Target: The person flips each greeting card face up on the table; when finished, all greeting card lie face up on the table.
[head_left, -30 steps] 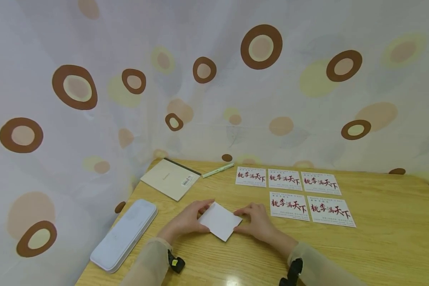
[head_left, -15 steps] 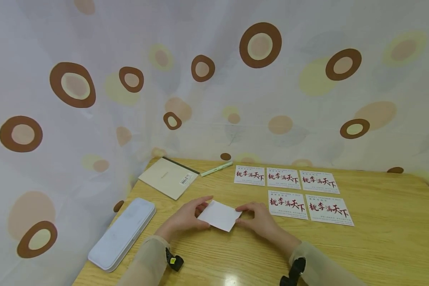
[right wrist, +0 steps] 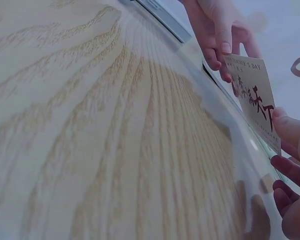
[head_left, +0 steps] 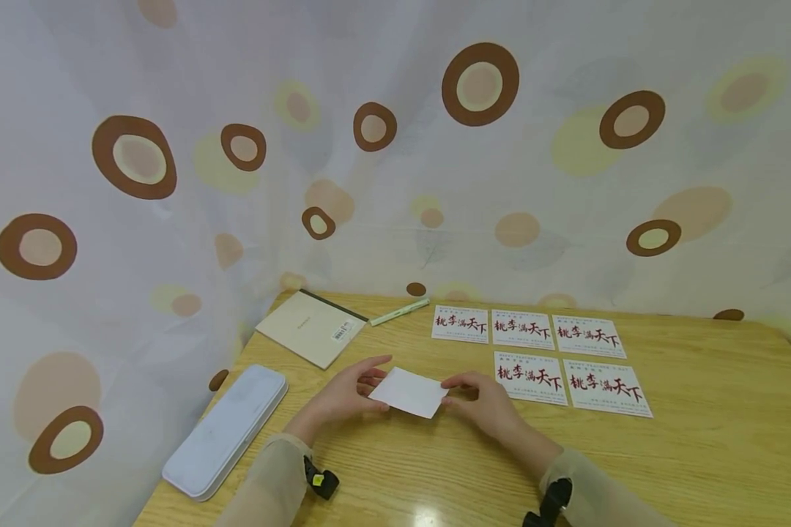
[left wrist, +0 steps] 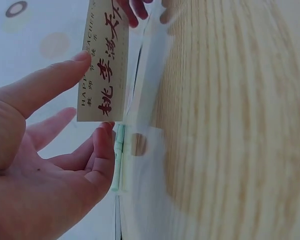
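Note:
Between both hands is a small card, raised off the table, its blank white face up in the head view. In the wrist views its other face shows red brush characters and small print. My left hand holds one end, the thumb at the card's edge and the other fingers spread about the end. The right hand pinches the opposite end, its thumb against the printed face. Some of the right fingers are hidden in the head view.
Several matching printed cards lie in two rows at the right back. A cream notebook and a pale green pen lie at the back left. Nearer, a light blue case rests by the wooden table's left edge.
The card has turned and tilted, its near corner swinging right and away from me. My right hand has shifted slightly right and up with it. The cards on the table stay put.

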The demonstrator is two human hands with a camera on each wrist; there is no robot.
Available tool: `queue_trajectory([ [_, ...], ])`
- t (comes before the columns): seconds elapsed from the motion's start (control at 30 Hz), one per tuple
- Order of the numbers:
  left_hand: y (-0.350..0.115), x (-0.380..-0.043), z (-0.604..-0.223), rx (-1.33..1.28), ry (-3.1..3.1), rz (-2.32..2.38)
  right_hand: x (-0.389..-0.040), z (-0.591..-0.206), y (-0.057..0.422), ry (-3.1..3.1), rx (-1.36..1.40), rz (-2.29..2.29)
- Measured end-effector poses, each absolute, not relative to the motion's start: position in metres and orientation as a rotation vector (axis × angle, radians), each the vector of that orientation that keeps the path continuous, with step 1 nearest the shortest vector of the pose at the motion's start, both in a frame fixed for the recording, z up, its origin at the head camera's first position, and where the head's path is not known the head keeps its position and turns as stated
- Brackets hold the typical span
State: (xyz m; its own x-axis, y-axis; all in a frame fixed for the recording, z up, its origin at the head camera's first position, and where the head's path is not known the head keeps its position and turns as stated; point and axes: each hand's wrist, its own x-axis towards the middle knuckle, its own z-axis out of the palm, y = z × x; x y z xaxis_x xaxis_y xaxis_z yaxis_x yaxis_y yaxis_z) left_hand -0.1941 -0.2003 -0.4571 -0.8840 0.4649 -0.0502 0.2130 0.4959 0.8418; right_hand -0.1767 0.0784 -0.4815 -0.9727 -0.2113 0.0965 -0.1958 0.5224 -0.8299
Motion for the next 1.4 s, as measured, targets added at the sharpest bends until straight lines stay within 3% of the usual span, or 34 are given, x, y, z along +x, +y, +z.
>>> queue_trajectory([
  [0.67, -0.195, -0.195, -0.453, 0.468, 2.362, 1.554, -0.178, -0.470, 0.093, 2.728, -0.309, -1.482],
  [1.4, -0.198, -0.192, -0.451, 0.523, 2.254, 1.725, -0.175, -0.473, 0.088, 2.661, -0.290, -1.620],
])
